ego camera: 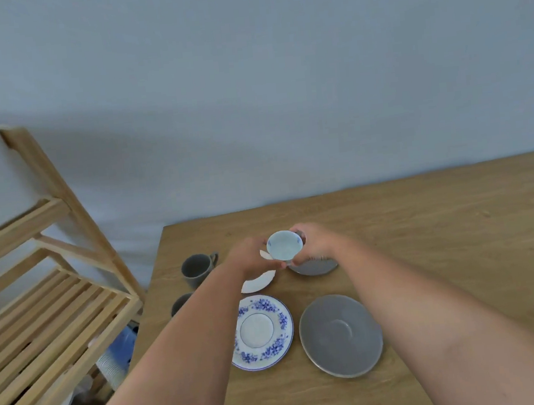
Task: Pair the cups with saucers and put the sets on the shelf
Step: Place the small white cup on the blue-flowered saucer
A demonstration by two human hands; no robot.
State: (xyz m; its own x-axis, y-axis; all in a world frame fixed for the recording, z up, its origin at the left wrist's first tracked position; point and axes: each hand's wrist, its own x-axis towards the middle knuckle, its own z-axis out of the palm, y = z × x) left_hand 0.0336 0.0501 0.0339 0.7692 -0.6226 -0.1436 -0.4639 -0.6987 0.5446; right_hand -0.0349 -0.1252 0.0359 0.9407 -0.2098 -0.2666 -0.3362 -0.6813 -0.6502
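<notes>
Wooden table [424,220], left hand [248,258] and right hand [316,241] gripping white cup [284,244]

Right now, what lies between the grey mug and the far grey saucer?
In the head view, a white saucer, partly hidden under the left hand, lies between the grey mug and far grey saucer.

Shelf [54,307] left of table [424,220]; saucers [261,332] on table

light: dim, even | shadows: soft | blur: slight (edges bowed)
</notes>
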